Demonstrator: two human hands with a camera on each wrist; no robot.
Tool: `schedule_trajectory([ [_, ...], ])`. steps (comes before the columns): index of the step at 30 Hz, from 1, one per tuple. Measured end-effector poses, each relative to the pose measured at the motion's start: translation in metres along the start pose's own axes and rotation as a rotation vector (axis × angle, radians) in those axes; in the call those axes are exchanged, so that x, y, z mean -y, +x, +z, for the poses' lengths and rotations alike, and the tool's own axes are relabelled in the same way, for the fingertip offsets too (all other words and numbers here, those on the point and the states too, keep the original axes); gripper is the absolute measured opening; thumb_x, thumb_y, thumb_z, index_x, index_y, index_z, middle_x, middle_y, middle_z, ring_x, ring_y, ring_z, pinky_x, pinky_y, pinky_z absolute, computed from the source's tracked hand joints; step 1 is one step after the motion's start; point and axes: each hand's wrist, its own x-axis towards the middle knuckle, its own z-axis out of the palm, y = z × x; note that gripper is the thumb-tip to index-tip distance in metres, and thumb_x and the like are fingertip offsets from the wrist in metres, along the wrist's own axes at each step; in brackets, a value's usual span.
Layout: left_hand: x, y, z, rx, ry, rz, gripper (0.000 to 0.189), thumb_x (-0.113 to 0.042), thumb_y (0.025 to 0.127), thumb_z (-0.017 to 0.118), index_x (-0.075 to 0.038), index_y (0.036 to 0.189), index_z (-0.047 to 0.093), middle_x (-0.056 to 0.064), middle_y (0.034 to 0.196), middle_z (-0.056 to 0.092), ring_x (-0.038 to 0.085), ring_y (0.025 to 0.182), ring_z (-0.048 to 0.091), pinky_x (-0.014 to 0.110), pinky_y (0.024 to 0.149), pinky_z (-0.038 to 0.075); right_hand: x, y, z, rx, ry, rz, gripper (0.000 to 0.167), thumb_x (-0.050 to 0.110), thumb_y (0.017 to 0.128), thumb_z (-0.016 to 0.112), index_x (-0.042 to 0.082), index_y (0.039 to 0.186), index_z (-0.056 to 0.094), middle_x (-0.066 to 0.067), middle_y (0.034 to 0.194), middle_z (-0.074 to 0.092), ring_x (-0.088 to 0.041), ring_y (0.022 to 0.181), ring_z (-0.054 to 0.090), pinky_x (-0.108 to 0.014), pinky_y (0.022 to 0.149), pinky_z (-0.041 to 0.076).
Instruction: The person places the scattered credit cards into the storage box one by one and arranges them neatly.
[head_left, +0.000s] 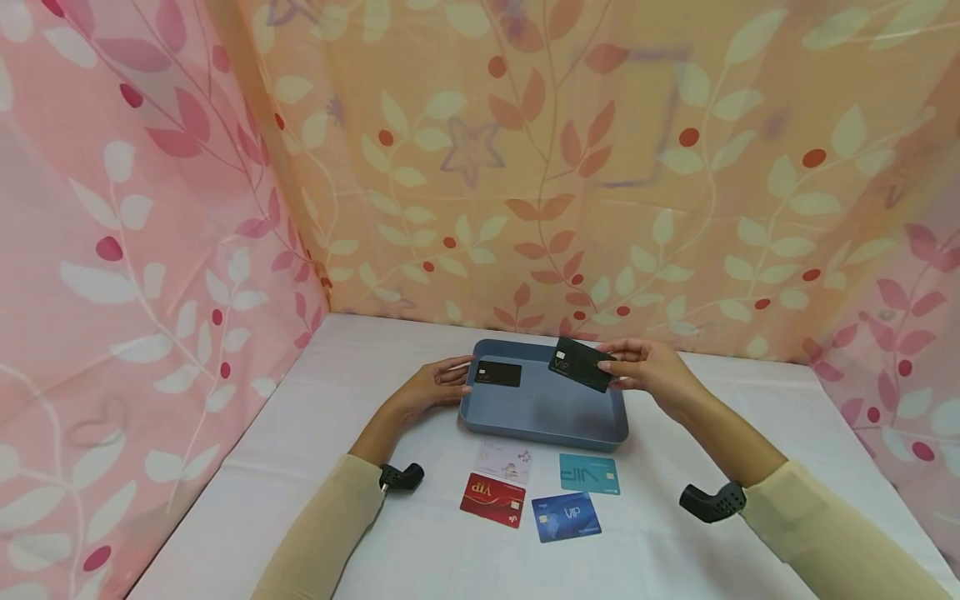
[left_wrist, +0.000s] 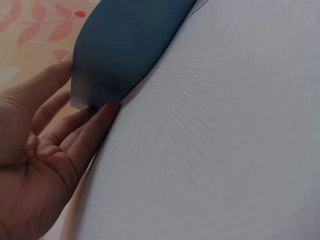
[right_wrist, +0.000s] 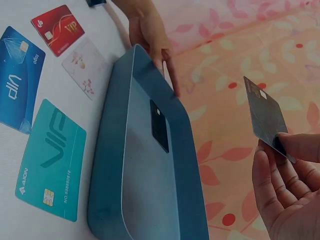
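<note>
A black VIP card (head_left: 576,363) is pinched between the thumb and fingers of my right hand (head_left: 652,375), tilted above the right part of a blue-grey tray (head_left: 543,439). Inside that tray, near its left end, lies another black VIP card (head_left: 498,374). My left hand (head_left: 431,387) touches the tray's left end with extended fingers. In the left wrist view, its fingertips (left_wrist: 111,110) meet the outer wall of the tray (left_wrist: 125,45). The right wrist view shows the held card (right_wrist: 267,112) gripped by one corner, apart from the tray.
In front of the tray lie a pale flowered card (head_left: 504,461), a red VIP card (head_left: 492,501), a teal card (head_left: 590,474) and a blue VIP card (head_left: 566,517). A white cloth (head_left: 420,550) covers the table. Leaf-patterned curtains (head_left: 450,250) stand behind and at the sides.
</note>
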Motion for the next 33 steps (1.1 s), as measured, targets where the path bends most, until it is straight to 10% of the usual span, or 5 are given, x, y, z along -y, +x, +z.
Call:
schedule_trajectory([
  [13,-0.002,-0.002,0.001,-0.007,0.018,0.001,0.070,-0.003,0.092,0.074,-0.011,0.155,0.043,0.017,0.154,0.045,0.029,0.143,0.043,0.037,0.098,0.054,-0.007,0.024,0.015,-0.050,0.091,0.065,0.041,0.014,0.098,0.069,-0.005,0.134,0.060,-0.007,0.101,0.066,-0.021,0.090,0.068,-0.037,0.079,0.061],
  [22,-0.002,-0.002,0.002,-0.015,0.005,-0.016,0.070,-0.004,0.091,0.076,-0.014,0.153,0.047,0.014,0.154,0.047,0.027,0.142,0.045,0.037,0.098,0.054,-0.017,0.042,0.024,-0.053,0.060,0.098,0.042,0.019,0.099,0.068,-0.001,0.135,0.062,-0.022,0.139,0.057,-0.030,0.099,0.064,-0.036,0.080,0.061],
  [33,0.000,-0.001,0.000,-0.022,0.025,-0.010,0.069,-0.004,0.092,0.075,-0.015,0.153,0.047,0.014,0.153,0.048,0.027,0.143,0.044,0.038,0.099,0.053,-0.035,0.062,0.034,-0.123,0.077,0.090,0.039,0.012,0.096,0.071,-0.008,0.128,0.064,-0.001,0.100,0.071,-0.014,0.080,0.066,-0.029,0.072,0.061],
])
